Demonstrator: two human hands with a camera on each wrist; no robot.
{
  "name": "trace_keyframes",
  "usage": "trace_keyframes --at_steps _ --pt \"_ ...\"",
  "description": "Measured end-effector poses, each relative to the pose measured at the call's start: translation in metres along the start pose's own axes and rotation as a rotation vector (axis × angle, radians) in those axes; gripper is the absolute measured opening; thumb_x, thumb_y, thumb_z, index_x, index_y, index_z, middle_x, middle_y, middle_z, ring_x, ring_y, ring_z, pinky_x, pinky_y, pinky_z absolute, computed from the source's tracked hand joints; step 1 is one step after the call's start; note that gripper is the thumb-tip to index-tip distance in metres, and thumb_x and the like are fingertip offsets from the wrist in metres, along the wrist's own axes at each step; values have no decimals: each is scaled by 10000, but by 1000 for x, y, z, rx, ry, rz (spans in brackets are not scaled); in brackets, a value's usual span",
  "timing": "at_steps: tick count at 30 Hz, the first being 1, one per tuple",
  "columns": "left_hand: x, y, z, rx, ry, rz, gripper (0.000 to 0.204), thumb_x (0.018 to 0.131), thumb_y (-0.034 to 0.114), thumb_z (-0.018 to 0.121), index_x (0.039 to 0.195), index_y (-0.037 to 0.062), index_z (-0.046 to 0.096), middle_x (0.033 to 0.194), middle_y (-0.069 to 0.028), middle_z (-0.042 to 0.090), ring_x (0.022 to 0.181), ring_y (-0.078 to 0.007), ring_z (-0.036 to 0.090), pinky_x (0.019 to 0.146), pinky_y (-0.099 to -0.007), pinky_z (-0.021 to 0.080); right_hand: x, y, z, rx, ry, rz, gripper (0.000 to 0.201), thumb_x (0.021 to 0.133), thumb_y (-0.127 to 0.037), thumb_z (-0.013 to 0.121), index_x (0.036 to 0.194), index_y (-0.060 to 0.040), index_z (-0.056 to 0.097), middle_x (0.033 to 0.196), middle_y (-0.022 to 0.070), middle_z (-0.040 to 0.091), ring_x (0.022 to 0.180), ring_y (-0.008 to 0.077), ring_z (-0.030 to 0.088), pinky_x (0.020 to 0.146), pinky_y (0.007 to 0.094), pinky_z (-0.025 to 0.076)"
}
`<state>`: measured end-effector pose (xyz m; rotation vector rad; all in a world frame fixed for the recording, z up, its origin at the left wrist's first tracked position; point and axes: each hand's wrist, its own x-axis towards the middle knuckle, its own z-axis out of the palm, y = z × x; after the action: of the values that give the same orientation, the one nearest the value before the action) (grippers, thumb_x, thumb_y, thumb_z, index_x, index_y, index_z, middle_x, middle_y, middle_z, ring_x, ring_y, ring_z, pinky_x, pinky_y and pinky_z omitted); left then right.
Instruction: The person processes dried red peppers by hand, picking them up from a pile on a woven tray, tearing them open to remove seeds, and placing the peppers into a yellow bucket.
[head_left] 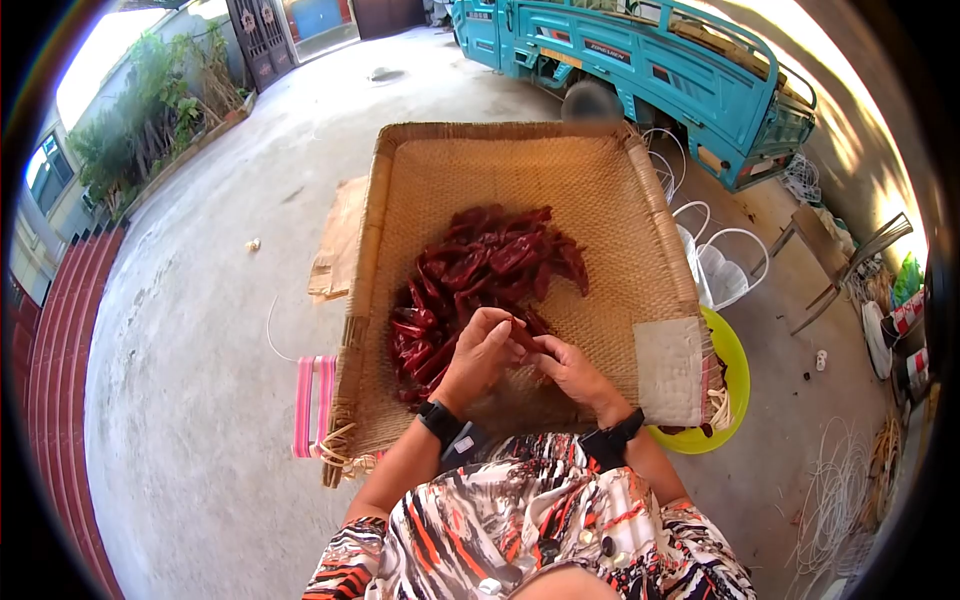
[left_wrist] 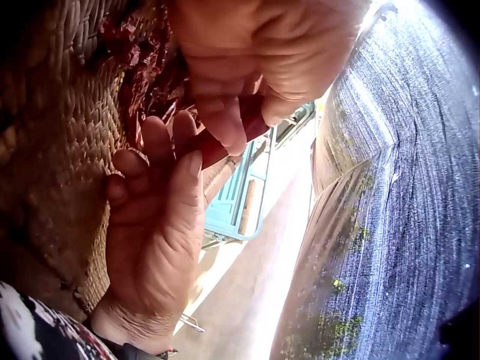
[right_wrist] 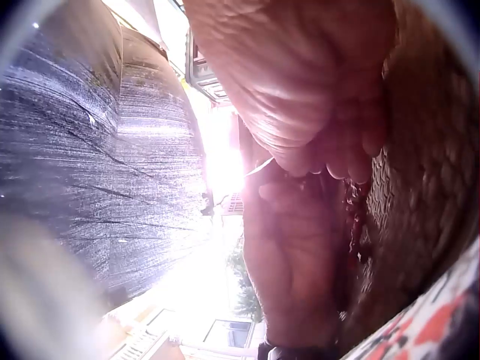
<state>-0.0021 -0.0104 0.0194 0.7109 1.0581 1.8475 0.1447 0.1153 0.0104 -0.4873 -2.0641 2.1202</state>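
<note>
Biggest thing in view is the blue cargo trike (head_left: 650, 75) parked behind, just backdrop really. Then comes the woven tray (head_left: 570, 155), right up against the person's front, with a pale patch (head_left: 668, 372) on its near right corner. A yellow-green tub (head_left: 741, 375) sits on the right side, partly under the tray's edge, with some dark red bits inside.

In the tray there's a heap of dark red dried peppers (head_left: 490, 262), mostly left of centre and running down close to the hands. The left hand (head_left: 478, 360) and right hand (head_left: 578, 378) meet over the near part of the tray, fingers bent in, both pinching the same single pepper (left_wrist: 255, 120) — left on one end, right on the other, barely any gap between them. The right wrist view is too washed out to add much.

My read: the step in hand is working on this one pepper, with plenty more lying loose in the heap. I can't tell whether it's being torn, twisted or just checked over. Next move calls for a firm fingertip pinch from both hands, I'd say, and not too much squeeze — dried skin like that probably cracks easily
</note>
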Motion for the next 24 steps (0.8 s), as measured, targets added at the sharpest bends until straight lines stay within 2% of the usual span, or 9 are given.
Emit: trace_keyframes --at_steps 2,5,8,11,14,17,20,23,24 --pt "3 -6 -7 -9 43 -58 164 1017 201 516 1096 62 553 1042 -64 640 791 -106 614 706 -247 514 2 9 -3 -25 -7 -19 315 989 -210 557 1228 -7 580 1037 30 651 942 84 574 845 255 477" --pt "7 -14 -24 -70 -29 -157 162 1013 192 523 1106 65 557 1049 -69 641 787 -107 620 695 -251 517 -5 -5 3 -185 -9 -131 318 992 -209 550 1232 -4 591 998 30 659 914 75 573 829 241 473" --pt "7 -11 -26 -157 -132 -188 189 1007 202 535 1135 64 558 1034 -64 644 779 -107 621 690 -248 516 -5 -2 1 -222 -32 -134 317 998 -205 541 1244 -13 591 1005 23 658 874 66 572 824 228 469" --pt "5 -8 -11 50 29 -90 244 991 222 569 1170 56 560 1003 -53 642 788 -99 612 693 -237 505 -4 13 -6 -102 20 -52 308 1004 -198 530 1234 -6 598 982 17 657 872 68 575 815 222 471" --pt "5 -15 -10 322 117 66 298 946 198 627 1199 52 567 989 -44 618 798 -128 625 695 -258 510 -10 7 -15 46 95 -88 317 1012 -236 524 1223 -13 601 943 25 664 857 81 590 763 236 488" --pt "13 -38 -32 720 143 292 254 903 150 656 1125 36 606 1056 -67 597 864 -173 615 751 -284 502 -23 -7 -35 249 284 -97 328 1017 -292 513 1197 -34 607 904 29 668 829 98 608 707 252 504" --pt "9 -28 -26 944 87 343 299 874 92 677 1158 45 597 1064 -62 581 893 -165 596 722 -255 496 -32 -4 -68 605 467 -280 345 1018 -345 499 1176 -59 610 882 21 665 802 117 617 688 271 516" --pt "7 -32 -27 1248 57 390 329 808 86 711 1124 66 624 1097 -90 576 1027 -249 549 808 -323 500 -41 1 -100 995 571 -528 356 1015 -367 495 1160 -68 621 862 7 661 780 136 613 684 285 515" --pt "6 -32 -28 1286 26 391 350 794 90 717 1130 71 622 1104 -96 574 1058 -269 526 840 -344 488 -45 4 -110 1033 592 -562 367 1013 -379 492 1159 -68 624 865 8 663 777 141 612 686 291 513"
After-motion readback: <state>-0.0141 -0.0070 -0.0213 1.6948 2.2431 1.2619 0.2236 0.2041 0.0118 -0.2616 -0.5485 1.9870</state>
